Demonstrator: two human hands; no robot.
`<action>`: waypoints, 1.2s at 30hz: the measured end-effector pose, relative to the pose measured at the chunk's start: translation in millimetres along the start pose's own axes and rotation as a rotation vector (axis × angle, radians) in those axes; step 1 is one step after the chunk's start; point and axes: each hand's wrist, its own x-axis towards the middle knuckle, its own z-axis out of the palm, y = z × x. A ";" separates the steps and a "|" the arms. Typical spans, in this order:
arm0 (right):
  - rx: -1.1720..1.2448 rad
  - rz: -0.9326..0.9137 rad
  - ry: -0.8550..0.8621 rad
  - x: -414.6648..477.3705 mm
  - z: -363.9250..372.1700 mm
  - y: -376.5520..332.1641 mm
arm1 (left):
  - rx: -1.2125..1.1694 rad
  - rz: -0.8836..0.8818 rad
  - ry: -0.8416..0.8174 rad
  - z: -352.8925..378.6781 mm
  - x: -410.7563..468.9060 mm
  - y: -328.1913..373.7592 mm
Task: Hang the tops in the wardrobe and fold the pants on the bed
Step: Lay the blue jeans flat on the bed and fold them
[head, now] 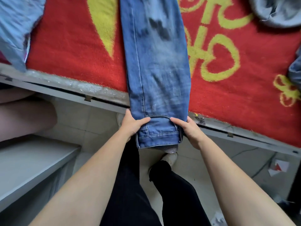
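Blue jeans (156,66) in left hand (132,125), right hand (191,128)

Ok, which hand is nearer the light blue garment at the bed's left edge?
Left. The left hand grips the jeans on their left side, below and right of the light blue garment; the right hand grips their opposite side, farther away.

The jeans (156,62) run past the top edge at 12 o'clock; the grey garment (276,12) at 2 o'clock is cut off.
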 end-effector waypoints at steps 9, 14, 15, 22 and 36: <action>0.020 0.251 -0.077 -72.6 -29.2 -48.9 | -0.311 -0.267 -0.216 3.9 -90.9 20.7; 0.278 0.126 -0.028 -56.2 -26.0 -148.4 | -0.686 -0.192 -0.035 -26.7 -69.5 115.7; 0.352 0.054 0.004 -49.0 -23.9 -165.6 | -0.817 -0.148 0.056 -33.8 -61.4 130.9; -0.305 -0.283 0.357 7.2 -7.5 -191.8 | -0.252 0.146 0.236 -40.8 -8.3 148.7; -0.698 -0.542 0.473 55.8 2.9 -187.1 | 0.175 0.564 0.533 -17.7 29.0 163.1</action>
